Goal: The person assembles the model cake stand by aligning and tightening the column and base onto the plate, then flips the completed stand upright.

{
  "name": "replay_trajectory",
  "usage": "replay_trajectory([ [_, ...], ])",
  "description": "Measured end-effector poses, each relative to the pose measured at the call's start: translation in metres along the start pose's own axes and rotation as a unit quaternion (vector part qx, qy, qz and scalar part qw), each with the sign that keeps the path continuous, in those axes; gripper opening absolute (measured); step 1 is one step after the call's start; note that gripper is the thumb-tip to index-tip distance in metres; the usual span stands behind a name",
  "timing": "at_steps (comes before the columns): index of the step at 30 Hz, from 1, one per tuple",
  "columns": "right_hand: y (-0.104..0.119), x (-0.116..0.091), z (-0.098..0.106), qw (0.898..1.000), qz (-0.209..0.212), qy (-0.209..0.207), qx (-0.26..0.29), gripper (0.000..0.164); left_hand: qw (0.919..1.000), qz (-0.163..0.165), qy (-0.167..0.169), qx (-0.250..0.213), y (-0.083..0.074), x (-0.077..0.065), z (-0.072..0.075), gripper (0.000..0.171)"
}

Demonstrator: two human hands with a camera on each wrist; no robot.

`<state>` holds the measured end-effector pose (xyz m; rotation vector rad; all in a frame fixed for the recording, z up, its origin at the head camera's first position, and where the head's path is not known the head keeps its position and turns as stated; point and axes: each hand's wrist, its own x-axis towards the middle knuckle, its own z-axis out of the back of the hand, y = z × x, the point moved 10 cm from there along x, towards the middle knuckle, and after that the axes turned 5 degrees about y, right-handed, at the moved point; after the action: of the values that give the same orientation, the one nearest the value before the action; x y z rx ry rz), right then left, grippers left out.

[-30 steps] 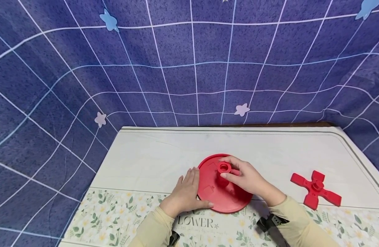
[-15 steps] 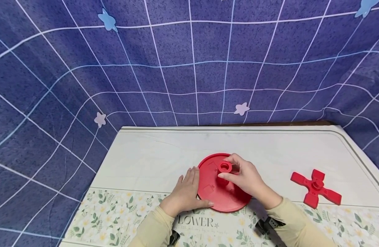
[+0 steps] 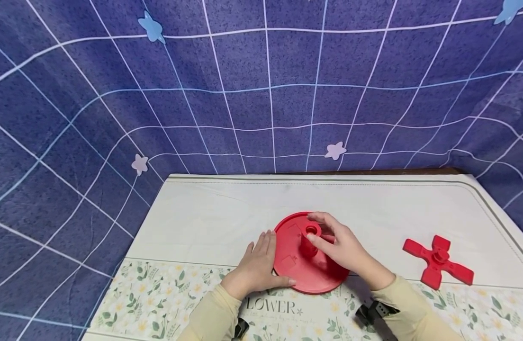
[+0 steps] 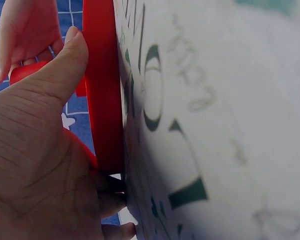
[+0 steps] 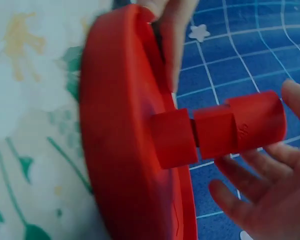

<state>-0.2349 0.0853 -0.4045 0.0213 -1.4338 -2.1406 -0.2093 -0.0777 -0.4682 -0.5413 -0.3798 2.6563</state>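
A round red disc (image 3: 287, 279) with a raised rim lies on the table. From its middle rises a red hollow post (image 3: 308, 246), made of stacked sections with a visible seam in the right wrist view. My left hand (image 3: 257, 265) rests against the disc's left edge, fingers straight along the rim and thumb over its near side. Around the top of the post (image 5: 257, 122), my right hand (image 3: 340, 241) is loosely spread, thumb at the upper rim and index finger off it. The other fingers of the right hand (image 5: 270, 195) show behind the post in the right wrist view.
A red four-armed cross piece (image 3: 440, 258) with a short central peg lies to the right on the table. The white tablecloth (image 3: 210, 222) has a floral band along the front. A blue gridded curtain (image 3: 253, 109) hangs behind and to the sides.
My right hand held the post's top between thumb and fingers earlier; its fingers have now loosened and spread away. The left hand and the disc stay in place.
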Motion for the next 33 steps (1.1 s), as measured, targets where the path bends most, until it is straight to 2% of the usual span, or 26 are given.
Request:
replay_trajectory([
  [5, 0.0005, 0.0025, -0.0059, 0.994, 0.023, 0.067, 0.08, 0.049, 1.0, 0.002, 0.002, 0.003, 0.0001, 0.0002, -0.0006, 0.121],
  [9, -0.0021, 0.0024, -0.0084, 0.989, 0.018, 0.103, 0.102, 0.047, 1.0, 0.002, 0.002, 0.004, -0.0007, 0.0001, -0.0003, 0.121],
  [12, -0.0034, 0.002, -0.0083, 0.988, 0.01, 0.108, 0.107, 0.043, 1.0, 0.0, 0.0, 0.004, -0.0015, -0.0001, 0.0003, 0.121],
  [17, -0.0038, 0.0021, -0.0059, 0.995, -0.008, 0.076, 0.07, 0.036, 1.0, 0.001, -0.001, 0.005, -0.0017, -0.0006, 0.0008, 0.122],
  [22, -0.0011, -0.0001, -0.0024, 0.999, -0.005, 0.029, 0.023, 0.036, 1.0, 0.0, -0.002, 0.006, -0.0011, -0.0004, -0.0003, 0.122],
  [27, -0.0003, -0.0023, -0.0009, 1.0, -0.009, -0.012, -0.004, 0.038, 1.0, 0.0, 0.0, 0.008, -0.0014, -0.0009, -0.0006, 0.121],
  [33, -0.0014, -0.0037, -0.0015, 0.999, -0.023, -0.039, -0.024, 0.037, 1.0, 0.0, -0.001, 0.01, -0.0012, -0.0014, 0.0005, 0.121],
])
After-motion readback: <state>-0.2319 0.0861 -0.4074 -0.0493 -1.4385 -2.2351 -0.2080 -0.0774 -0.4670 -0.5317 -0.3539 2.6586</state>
